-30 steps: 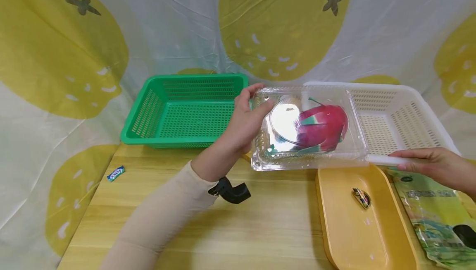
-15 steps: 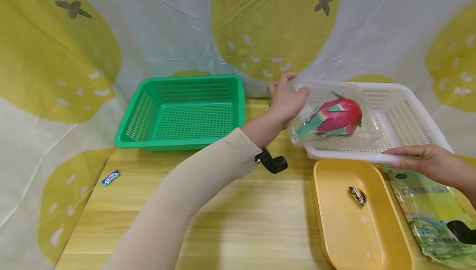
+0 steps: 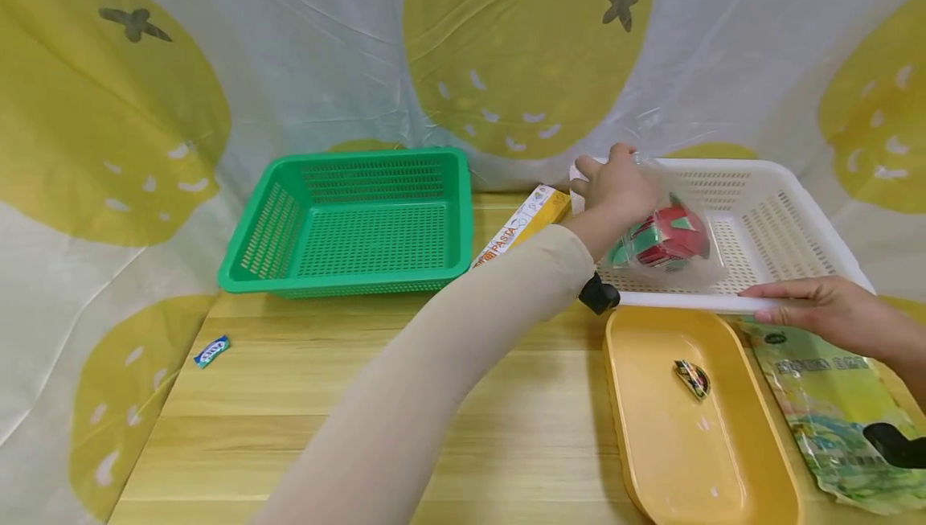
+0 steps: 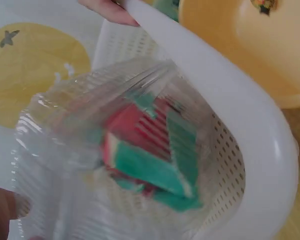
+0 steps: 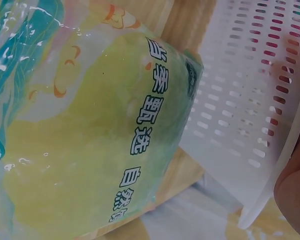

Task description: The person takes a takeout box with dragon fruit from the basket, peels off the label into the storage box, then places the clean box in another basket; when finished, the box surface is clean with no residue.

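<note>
My left hand (image 3: 618, 191) holds the left end of a clear plastic box (image 4: 55, 170), lowered into the white basket (image 3: 788, 179). A red and green dragon fruit (image 3: 676, 234) shows through the clear plastic and looks to be inside the box. In the left wrist view, fingertips (image 4: 22, 205) lie at the box's ridged edge, and the picture is blurred. My right hand (image 3: 832, 312) pinches the front rim of the white basket, thumb and fingers on either side. Part of the box is hidden behind my left hand.
Left stands a green basket (image 3: 463, 211). A pasta box (image 3: 521, 223) lies between the baskets. In front is a yellow tray (image 3: 651, 461) holding a small wrapped piece (image 3: 692, 379). A green-yellow bag (image 3: 832, 404) lies right; a small wrapped candy (image 3: 212, 351), far left.
My left hand has moved right and down, bringing the clear box with the dragon fruit from in front of the white basket into it. The pasta box has come into view. My right hand stays at the rim.
</note>
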Tool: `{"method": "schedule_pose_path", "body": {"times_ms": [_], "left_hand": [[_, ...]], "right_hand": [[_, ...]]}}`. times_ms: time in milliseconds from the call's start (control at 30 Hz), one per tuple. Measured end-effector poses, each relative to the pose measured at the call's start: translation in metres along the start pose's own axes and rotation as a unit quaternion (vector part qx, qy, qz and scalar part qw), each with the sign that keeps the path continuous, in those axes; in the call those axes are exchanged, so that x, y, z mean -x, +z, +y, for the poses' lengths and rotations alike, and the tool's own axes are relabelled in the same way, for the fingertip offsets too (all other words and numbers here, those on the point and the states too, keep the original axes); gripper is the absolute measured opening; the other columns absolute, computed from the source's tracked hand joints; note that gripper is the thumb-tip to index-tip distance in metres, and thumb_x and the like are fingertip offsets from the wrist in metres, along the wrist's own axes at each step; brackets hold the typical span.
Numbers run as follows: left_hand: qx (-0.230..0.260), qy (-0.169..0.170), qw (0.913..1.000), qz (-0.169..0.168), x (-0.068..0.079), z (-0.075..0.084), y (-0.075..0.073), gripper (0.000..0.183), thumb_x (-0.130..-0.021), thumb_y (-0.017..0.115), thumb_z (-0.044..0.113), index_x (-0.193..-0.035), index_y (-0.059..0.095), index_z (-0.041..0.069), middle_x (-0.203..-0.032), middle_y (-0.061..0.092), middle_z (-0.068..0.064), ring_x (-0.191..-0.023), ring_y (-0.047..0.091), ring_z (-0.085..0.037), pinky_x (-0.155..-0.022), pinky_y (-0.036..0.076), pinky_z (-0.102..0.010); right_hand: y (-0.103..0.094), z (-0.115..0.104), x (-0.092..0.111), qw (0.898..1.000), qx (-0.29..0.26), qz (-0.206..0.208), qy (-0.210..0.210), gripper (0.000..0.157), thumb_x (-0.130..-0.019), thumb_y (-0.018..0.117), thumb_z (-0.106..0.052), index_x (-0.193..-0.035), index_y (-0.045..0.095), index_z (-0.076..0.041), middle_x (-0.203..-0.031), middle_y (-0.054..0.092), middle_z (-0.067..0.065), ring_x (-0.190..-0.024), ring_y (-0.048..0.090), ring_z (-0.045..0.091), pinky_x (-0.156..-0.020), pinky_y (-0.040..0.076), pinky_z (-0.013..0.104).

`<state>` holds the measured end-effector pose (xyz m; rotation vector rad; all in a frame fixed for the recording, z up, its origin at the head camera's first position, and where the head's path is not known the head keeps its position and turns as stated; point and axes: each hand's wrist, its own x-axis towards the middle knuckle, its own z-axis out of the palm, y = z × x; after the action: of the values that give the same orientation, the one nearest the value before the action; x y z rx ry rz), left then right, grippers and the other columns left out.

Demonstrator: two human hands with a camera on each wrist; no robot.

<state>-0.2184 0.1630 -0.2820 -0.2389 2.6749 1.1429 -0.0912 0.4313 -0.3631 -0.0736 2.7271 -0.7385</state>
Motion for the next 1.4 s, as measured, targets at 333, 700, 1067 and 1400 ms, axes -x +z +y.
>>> {"method": "schedule_pose_path", "body": {"times_ms": [333, 700, 1067, 1400], "left_hand": [[-0.176, 0.139, 0.97, -0.093, -0.005, -0.055, -0.01, 0.053, -0.101, 0.049, 0.052, -0.149, 0.048, 0.03, -0.154, 0.047, 0.007, -0.144, 0.033, -0.025, -0.117, 0.028, -0.043], [-0.029, 0.285, 0.957, -0.043, 0.048, -0.152, -0.064, 0.045, -0.103, 0.055, 0.034, -0.146, 0.053, 0.021, -0.156, 0.04, -0.011, -0.146, 0.032, -0.034, -0.114, 0.039, -0.049], [-0.048, 0.361, 0.9251, 0.108, 0.058, -0.224, -0.118, 0.037, -0.1, 0.061, 0.022, -0.136, 0.061, 0.013, -0.148, 0.048, -0.015, -0.142, 0.036, -0.04, -0.112, 0.042, -0.058], [-0.207, 0.232, 0.9441, 0.109, 0.004, -0.242, -0.185, 0.065, -0.104, 0.054, 0.04, -0.158, 0.035, 0.009, -0.162, 0.029, -0.024, -0.153, 0.018, -0.048, -0.125, 0.019, -0.06]], "right_hand": [[0.009, -0.001, -0.01, 0.999, -0.031, 0.021, -0.036, 0.036, -0.097, 0.071, -0.023, -0.129, 0.07, -0.008, -0.1, 0.065, -0.026, -0.085, 0.053, -0.002, -0.068, 0.044, 0.02], [0.002, 0.001, -0.008, 1.0, 0.012, 0.007, 0.014, 0.054, -0.096, 0.069, -0.042, -0.138, 0.064, -0.008, -0.126, 0.069, 0.018, -0.088, 0.049, -0.009, -0.069, 0.044, 0.024], [-0.007, 0.001, -0.008, 0.998, -0.028, 0.044, 0.026, 0.046, -0.1, 0.065, -0.04, -0.133, 0.068, -0.008, -0.111, 0.071, -0.016, -0.086, 0.048, -0.017, -0.065, 0.047, 0.02], [-0.002, -0.087, -0.051, 0.972, 0.091, 0.209, -0.055, 0.04, -0.102, 0.06, -0.039, -0.115, 0.073, -0.004, -0.102, 0.072, 0.022, -0.089, 0.059, 0.033, -0.067, 0.05, 0.04]]}}
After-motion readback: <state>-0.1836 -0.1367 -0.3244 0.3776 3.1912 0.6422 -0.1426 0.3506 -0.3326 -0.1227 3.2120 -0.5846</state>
